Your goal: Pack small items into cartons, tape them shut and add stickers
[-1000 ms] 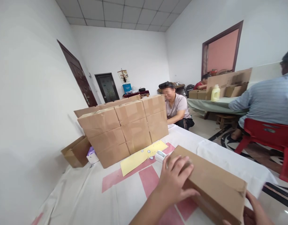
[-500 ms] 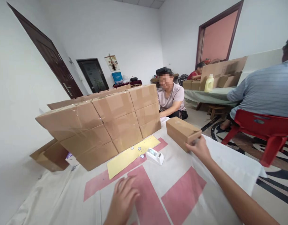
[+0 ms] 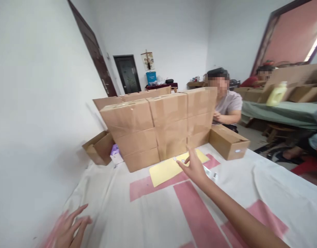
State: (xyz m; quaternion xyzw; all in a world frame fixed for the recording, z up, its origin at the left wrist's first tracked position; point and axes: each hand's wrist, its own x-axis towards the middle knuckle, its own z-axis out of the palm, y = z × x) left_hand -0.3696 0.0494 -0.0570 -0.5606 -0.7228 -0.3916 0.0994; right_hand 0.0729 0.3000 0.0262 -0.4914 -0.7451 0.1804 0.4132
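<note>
head view: note long cardboard box (image 3: 223, 143), now released beside stacked cartons (image 3: 171, 131) and thus apparently placed, with right hand (image 3: 194, 168) half curled, seemingly empty, over yellow sheet (image 3: 162, 172), and left hand (image 3: 73, 230) loosely spread, empty, over white-and-pink tablecloth (image 3: 122, 213).

- The yellow sheet (image 3: 162, 173), long and narrow, lies flat and slantwise before the stacked cartons, small pale stickers (image 3: 174, 158) on its far part.
- The right hand (image 3: 196, 168), fingers spread, is over the sheet; contact cannot be told.
- The small white device (image 3: 214, 177) sits by the sheet's right part, partly hidden by that hand.
- The single brown carton (image 3: 227, 143) lies lengthwise at the stack's right end, a small whitish label on its near end.
- The stacked cartons (image 3: 171, 125) stand three high, three across, taped.
- The left hand (image 3: 73, 229), blurred, fingers apart, is nearest the white cloth (image 3: 117, 206).
</note>
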